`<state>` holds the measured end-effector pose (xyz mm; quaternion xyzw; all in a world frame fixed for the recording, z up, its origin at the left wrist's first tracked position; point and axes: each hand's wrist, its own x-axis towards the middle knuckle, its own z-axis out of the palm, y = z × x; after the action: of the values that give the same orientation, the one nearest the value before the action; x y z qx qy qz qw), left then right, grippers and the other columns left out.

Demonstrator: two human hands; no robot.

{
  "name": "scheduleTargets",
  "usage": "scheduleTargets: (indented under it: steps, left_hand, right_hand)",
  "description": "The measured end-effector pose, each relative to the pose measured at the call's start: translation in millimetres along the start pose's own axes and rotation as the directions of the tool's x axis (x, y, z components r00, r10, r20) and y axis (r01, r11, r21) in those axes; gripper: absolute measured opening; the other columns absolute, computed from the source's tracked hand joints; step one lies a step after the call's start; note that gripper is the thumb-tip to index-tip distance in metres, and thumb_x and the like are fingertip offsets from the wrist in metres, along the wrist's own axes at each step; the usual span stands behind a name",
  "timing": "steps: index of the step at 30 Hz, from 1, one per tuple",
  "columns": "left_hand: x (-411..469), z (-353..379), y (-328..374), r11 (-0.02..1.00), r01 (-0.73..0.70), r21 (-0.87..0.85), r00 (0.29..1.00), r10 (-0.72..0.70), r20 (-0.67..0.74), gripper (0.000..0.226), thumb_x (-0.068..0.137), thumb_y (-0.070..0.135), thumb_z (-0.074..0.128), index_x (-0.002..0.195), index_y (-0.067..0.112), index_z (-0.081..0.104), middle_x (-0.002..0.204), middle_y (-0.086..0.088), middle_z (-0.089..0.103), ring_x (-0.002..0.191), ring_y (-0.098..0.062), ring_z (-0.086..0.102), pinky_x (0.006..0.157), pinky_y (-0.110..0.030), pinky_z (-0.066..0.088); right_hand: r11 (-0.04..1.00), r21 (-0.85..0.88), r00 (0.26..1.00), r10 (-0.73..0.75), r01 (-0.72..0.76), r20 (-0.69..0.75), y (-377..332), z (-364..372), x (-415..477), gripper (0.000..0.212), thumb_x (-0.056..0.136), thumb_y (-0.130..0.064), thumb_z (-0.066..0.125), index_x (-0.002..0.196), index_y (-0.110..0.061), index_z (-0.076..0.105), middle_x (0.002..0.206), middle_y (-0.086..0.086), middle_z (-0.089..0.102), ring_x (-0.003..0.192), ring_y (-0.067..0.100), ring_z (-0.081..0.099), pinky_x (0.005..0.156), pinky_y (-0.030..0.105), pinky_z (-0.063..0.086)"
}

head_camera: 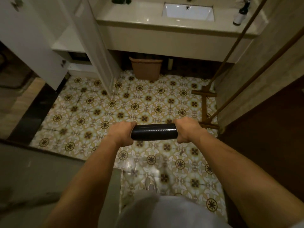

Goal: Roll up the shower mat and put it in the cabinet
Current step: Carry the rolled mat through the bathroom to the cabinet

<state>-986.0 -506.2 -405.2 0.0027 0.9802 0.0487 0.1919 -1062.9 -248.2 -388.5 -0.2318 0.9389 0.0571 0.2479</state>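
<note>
The shower mat is a tight black textured roll, held level in the air above the patterned tile floor. My left hand grips its left end and my right hand grips its right end, both arms stretched forward. The white cabinet stands at the upper left with its doors open: one door swung out to the left, the other edge-on toward me. A white shelf shows between them.
A vanity counter with a white sink runs across the top. Beneath it stands a woven basket. A wooden ladder rack leans at the right wall. A bottle stands on the counter's right end. A dark threshold borders the floor's left side.
</note>
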Motion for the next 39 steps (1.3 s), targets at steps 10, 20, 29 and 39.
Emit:
scheduleTargets:
  steps: [10,20,29,39]
  left_hand:
    - [61,-29,-65,0.995,0.069,-0.068,0.998,-0.069,-0.006,0.056,0.062,0.035,0.075,0.112,0.034,0.051,0.097,0.003,0.062,0.091,-0.022,0.061,0.073,-0.036,0.045]
    - [140,-58,-137,0.966,0.218,-0.139,0.974,-0.224,-0.027,0.053,0.062,0.035,0.078,0.107,0.038,0.051,0.085,0.013,0.052,0.078,-0.01,0.049,0.066,-0.03,0.041]
    - [218,-112,-199,0.912,0.379,-0.158,0.925,-0.381,0.02,0.051,0.065,0.036,0.077,0.11,0.033,0.054,0.098,0.002,0.064,0.089,-0.019,0.062,0.077,-0.041,0.055]
    - [232,-126,-282,0.817,0.515,-0.261,0.851,-0.523,0.042,0.051,0.062,0.037,0.078,0.106,0.037,0.052,0.087,0.011,0.056,0.08,-0.012,0.055,0.065,-0.031,0.048]
  right_hand:
    - [0.995,-0.079,0.998,-0.069,0.069,-0.002,-24,-61,99,0.051,0.063,-0.031,0.078,0.109,-0.024,0.056,0.083,-0.002,0.053,0.076,0.021,0.054,0.06,0.034,0.046]
    - [0.962,-0.148,0.973,-0.232,0.23,0.003,-46,-124,239,0.052,0.062,-0.032,0.078,0.108,-0.022,0.057,0.074,-0.004,0.047,0.071,0.02,0.051,0.056,0.032,0.041]
    - [0.894,-0.206,0.914,-0.404,0.398,0.013,-66,-200,374,0.053,0.06,-0.037,0.076,0.108,-0.022,0.058,0.081,-0.001,0.052,0.071,0.02,0.053,0.057,0.032,0.046]
    - [0.794,-0.244,0.829,-0.55,0.556,0.1,-146,-258,464,0.051,0.062,-0.037,0.079,0.107,-0.024,0.057,0.084,-0.002,0.055,0.075,0.02,0.057,0.06,0.032,0.046]
